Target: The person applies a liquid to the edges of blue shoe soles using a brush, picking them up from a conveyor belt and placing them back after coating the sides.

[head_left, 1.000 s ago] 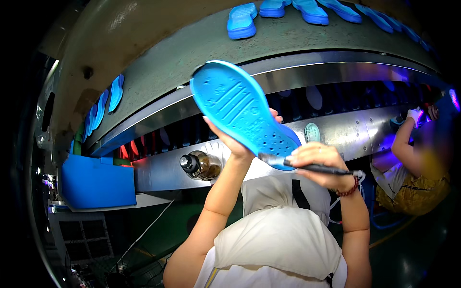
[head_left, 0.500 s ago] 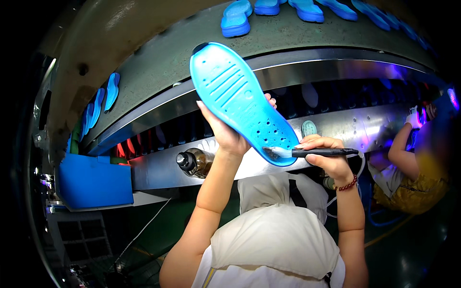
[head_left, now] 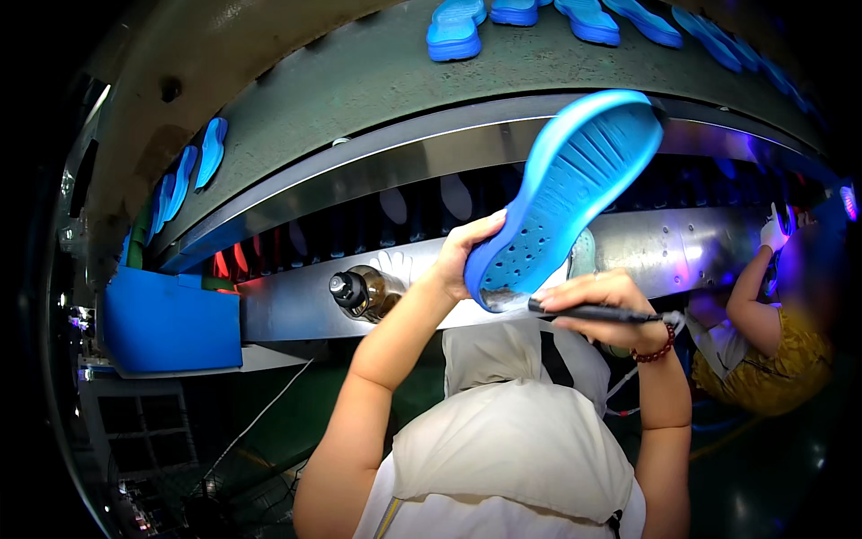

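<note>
A bright blue shoe sole [head_left: 566, 189] is up in front of me, slanting toward the upper right. Small holes dot its lower part and ridges cross the upper part. My left hand [head_left: 460, 256] grips the sole by its lower left edge. Between the fingers of my right hand [head_left: 615, 301] is a brush [head_left: 597, 313] with a black handle. Its pale bristle end, blurred, meets the inner rim at the sole's lower end. Behind the sole, a pale green sole-shaped piece [head_left: 584, 251] is partly hidden.
Beyond a metal rail, a green conveyor belt [head_left: 377, 99] carries blue soles [head_left: 455, 31], with others at left [head_left: 211, 153]. A dark-capped bottle [head_left: 364, 295] and a white glove [head_left: 392, 264] are on the metal ledge [head_left: 646, 247]. A blue box [head_left: 171, 328] is left; a person's gloved hand [head_left: 772, 232], right.
My left hand has turned the sole from leaning up-left to leaning up-right and tilted it. The brush tip has shifted slightly left along the lower rim, and its handle now slopes more.
</note>
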A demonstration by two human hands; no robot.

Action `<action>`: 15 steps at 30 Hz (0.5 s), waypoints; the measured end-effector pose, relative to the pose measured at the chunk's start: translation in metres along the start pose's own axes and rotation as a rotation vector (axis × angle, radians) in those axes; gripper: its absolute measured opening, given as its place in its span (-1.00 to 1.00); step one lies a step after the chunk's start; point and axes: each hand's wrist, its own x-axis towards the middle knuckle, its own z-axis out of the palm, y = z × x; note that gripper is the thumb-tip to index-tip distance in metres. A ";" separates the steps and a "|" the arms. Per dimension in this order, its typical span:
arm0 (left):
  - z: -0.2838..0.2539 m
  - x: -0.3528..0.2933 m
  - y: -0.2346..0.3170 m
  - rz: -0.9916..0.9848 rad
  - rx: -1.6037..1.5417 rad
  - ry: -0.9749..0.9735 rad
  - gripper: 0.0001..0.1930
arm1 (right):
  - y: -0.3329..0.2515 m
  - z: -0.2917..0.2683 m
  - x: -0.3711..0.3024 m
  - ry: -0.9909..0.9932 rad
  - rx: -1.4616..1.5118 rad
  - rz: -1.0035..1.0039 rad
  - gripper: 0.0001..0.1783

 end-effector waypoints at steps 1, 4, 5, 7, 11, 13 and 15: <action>0.005 -0.002 0.002 -0.078 0.029 0.090 -0.44 | 0.002 0.001 -0.001 -0.039 -0.064 -0.062 -0.78; 0.006 -0.007 0.006 -0.227 0.153 0.209 -0.44 | -0.012 -0.019 -0.003 -0.247 -0.014 -0.096 -0.75; 0.008 -0.008 0.007 -0.285 0.169 0.183 -0.43 | -0.015 -0.023 -0.002 -0.179 -0.004 -0.086 -0.75; 0.011 -0.006 0.010 -0.373 0.272 0.152 -0.39 | -0.008 -0.021 0.002 -0.136 -0.077 -0.121 -0.75; 0.007 -0.006 0.014 -0.473 0.496 0.145 -0.36 | -0.022 -0.030 0.004 -0.380 -0.288 -0.065 -0.77; 0.012 -0.010 0.020 -0.495 0.409 0.167 -0.36 | -0.018 -0.034 0.002 -0.245 -0.204 -0.106 -0.77; 0.021 -0.008 0.018 -0.439 0.354 0.216 -0.34 | -0.011 -0.036 0.001 -0.122 -0.185 -0.115 -0.77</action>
